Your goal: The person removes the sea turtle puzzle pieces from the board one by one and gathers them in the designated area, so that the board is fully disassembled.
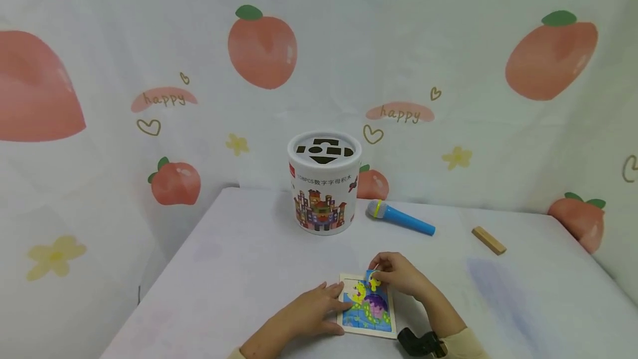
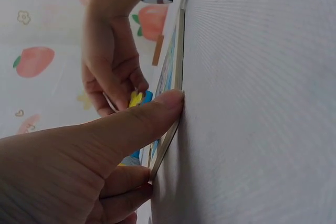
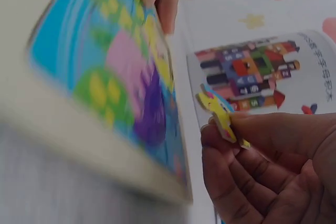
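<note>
A framed jigsaw puzzle (image 1: 366, 320) with a sea picture lies on the table, its top left part showing bare backing. My left hand (image 1: 314, 310) rests along the frame's left edge, fingers spread, the thumb at its lower left; in the left wrist view this hand (image 2: 89, 156) touches the frame's rim (image 2: 179, 51). Between thumb and fingers, my right hand (image 1: 401, 276) pinches a blue and yellow puzzle piece (image 1: 374, 281) over the upper right of the puzzle. The right wrist view shows the piece (image 3: 218, 111) tilted in the fingertips of that hand (image 3: 273, 166), beside the puzzle (image 3: 121, 66).
Behind the puzzle stands a white block bucket (image 1: 324, 187) with a cut-out lid. To its right lie a blue toy microphone (image 1: 406, 220) and a small wooden block (image 1: 489, 240). A patterned cloth (image 1: 309, 60) hangs behind the table.
</note>
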Tool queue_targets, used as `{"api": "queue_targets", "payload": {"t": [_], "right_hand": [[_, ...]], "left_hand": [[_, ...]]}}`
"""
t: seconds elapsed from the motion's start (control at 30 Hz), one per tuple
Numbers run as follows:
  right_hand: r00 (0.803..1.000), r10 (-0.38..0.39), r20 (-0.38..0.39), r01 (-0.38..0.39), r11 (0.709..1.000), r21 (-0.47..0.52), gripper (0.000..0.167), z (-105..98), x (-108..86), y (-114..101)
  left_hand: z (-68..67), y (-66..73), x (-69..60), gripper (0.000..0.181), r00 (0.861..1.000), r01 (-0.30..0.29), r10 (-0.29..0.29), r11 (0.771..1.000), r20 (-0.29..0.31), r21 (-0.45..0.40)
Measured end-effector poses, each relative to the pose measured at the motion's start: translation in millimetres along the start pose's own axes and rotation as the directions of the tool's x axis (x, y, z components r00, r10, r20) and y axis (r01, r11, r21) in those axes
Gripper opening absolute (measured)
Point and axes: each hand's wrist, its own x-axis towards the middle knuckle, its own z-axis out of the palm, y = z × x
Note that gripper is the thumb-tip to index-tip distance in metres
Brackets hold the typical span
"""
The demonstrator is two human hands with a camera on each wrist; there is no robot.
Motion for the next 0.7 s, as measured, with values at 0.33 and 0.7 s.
{"api": "queue_targets", "payload": {"t": [0.33,0.7], "right_hand": [[0.998,0.027,-0.062,-0.028,1.000,-0.009,0.015,-31.4,-21.0,22.5],[0.986,0.099,-0.133,-0.102,0.995,-0.022,0.020,-53.8,-36.2,39.7]], "left_hand": [[0.7,0.9,-0.4,0.053,1.000,0.001,-0.001,1.000,-0.011,0.007],[1.0,0.7,1.3,0.054,1.000,0.007,-0.007,1.000,-0.001,-0.005]]}}
